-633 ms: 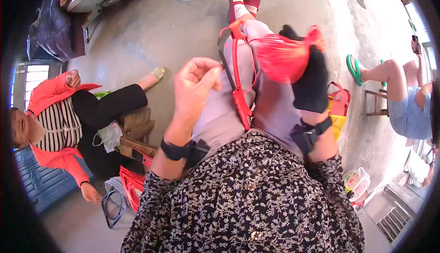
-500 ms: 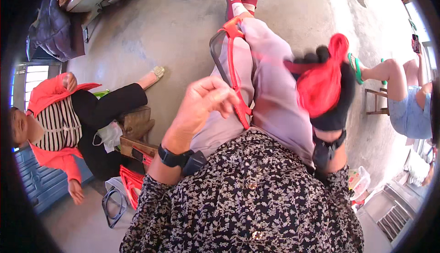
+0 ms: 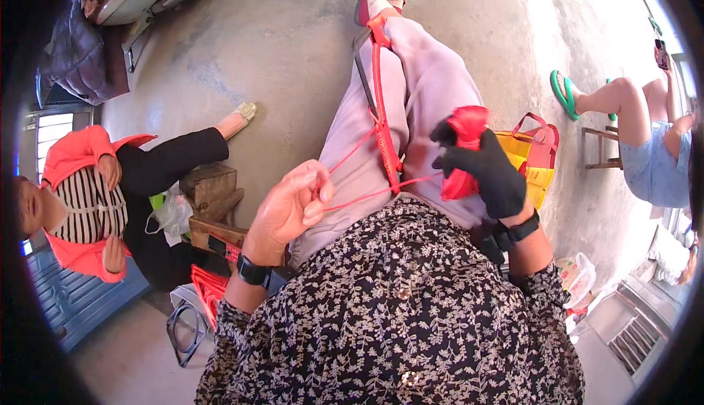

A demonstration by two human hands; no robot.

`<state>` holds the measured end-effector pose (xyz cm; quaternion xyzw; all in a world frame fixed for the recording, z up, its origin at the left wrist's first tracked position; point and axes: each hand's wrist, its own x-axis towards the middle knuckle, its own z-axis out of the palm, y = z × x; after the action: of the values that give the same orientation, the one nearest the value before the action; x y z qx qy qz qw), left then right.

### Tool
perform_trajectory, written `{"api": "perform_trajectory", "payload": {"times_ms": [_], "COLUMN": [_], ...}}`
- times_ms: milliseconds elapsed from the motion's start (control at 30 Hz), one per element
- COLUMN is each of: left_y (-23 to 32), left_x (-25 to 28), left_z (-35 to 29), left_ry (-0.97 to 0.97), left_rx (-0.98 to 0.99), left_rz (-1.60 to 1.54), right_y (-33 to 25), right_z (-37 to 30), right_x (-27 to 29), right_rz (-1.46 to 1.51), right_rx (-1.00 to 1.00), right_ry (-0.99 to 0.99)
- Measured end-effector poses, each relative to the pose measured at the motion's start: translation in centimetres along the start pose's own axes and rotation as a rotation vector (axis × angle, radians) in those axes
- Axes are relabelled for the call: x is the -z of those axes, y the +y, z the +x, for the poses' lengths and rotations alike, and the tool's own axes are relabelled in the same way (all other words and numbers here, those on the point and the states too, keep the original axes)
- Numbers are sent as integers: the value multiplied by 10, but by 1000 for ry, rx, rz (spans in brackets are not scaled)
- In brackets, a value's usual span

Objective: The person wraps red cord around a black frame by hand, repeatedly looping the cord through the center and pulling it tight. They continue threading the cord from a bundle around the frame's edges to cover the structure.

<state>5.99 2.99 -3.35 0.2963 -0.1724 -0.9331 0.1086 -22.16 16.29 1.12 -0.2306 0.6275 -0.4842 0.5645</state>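
Observation:
Across my lap lies a long, narrow frame (image 3: 381, 104), partly black and partly covered in red. My right hand (image 3: 495, 177), in a black glove, is wrapped around a bundle of red cord (image 3: 469, 122). From this bundle a thin red cord (image 3: 374, 198) runs over my thighs to my left hand (image 3: 290, 201). That hand is bare, its thumb and fingers pinching the cord. Another stretch of cord slants from the left hand up to the middle of the frame. The gloved palm is hidden.
A seated person in a coral jacket (image 3: 88, 159) is at left, beside a wooden block (image 3: 210, 188) and a white plastic bag (image 3: 174, 214). Black and red frames (image 3: 187, 328) stand lower left. A yellow and red bag (image 3: 539, 159) is past my right hand; another person (image 3: 653, 163) sits further right.
My right hand has come down and inward with the red bundle, uncovering the yellow and red bag. My left hand has moved left and down; the cord now shows between both hands.

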Motion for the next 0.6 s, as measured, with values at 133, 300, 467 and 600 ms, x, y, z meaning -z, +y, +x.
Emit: {"api": "perform_trajectory", "payload": {"times_ms": [133,300,467,600], "left_y": [-9,-7,-10,2], "left_x": [15,13,17,-12], "left_z": [-18,-34,-48,-33], "left_ry": [47,198,-109,-225], "left_rx": [-47,-27,11,-145], "left_rz": [15,355,443,220], "right_y": [7,27,7,14], "right_z": [27,51,48,43], "right_x": [-21,-39,-28,3], "right_rz": [-156,-192,-106,553], "right_rx": [1,167,-152,96], "right_ry": [-60,-131,-161,13]}}
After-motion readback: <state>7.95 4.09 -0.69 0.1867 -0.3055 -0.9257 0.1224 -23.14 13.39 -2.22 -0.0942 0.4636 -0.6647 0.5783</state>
